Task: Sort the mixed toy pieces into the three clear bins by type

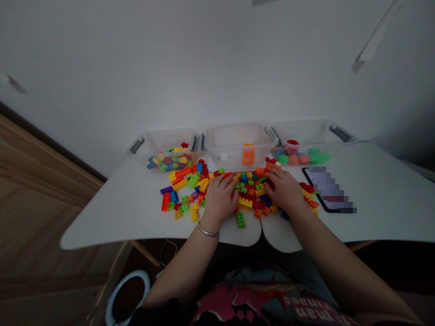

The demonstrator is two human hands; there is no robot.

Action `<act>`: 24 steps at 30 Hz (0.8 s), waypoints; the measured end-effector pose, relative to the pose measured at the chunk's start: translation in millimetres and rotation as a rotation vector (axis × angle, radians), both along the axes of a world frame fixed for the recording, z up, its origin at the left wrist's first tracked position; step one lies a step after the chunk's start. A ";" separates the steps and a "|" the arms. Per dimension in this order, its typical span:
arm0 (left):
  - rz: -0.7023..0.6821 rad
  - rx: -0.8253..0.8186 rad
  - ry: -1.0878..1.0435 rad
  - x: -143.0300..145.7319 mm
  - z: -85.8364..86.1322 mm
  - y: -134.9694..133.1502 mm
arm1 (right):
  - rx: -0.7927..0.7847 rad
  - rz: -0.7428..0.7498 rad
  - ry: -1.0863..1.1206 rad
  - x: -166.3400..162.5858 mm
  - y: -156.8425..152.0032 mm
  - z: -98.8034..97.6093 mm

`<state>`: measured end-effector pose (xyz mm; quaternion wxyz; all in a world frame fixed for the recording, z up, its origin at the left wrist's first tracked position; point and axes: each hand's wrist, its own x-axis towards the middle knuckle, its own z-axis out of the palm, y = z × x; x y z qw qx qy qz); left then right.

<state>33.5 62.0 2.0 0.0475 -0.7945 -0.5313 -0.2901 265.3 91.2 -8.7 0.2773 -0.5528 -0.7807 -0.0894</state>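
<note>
Bricks [193, 181] lie askew, one green brick [241, 219] lengthwise toward the wall [220, 68]; left hand [220, 199] and right hand [284, 189] hide others; whether fingers grip any, I can't tell.

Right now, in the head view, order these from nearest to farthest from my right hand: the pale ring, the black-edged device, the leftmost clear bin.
From your right hand:
1. Black-edged device: just to its right, on the table.
2. Leftmost clear bin: across to the left, toward the back.
3. Pale ring: lower left, below the table.
</note>
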 end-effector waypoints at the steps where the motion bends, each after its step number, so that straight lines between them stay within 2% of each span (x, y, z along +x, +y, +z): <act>1: 0.004 -0.007 0.002 0.5 -0.5 -0.2 | -0.007 0.007 0.002 0.0 0.7 -0.8; 8: 0.105 -0.002 -0.046 1.2 -0.1 -0.6 | 0.010 0.019 0.031 3.8 4.7 -6.9; 13: 0.112 -0.006 -0.083 -1.9 0.6 1.0 | 0.036 0.018 0.105 1.3 -0.6 3.9; 15: 0.101 -0.003 -0.083 -2.7 0.6 1.5 | 0.027 0.060 0.157 -4.8 -8.4 11.8; 18: 0.092 0.002 -0.084 -3.0 0.8 1.7 | -0.043 0.209 0.199 -20.8 -26.0 19.7; 21: 0.100 0.012 -0.088 -2.9 1.0 1.5 | -0.097 0.331 0.126 -38.6 -43.1 17.4; 24: 0.098 0.008 -0.097 -3.4 1.1 1.5 | -0.103 0.315 0.049 -48.8 -51.1 9.1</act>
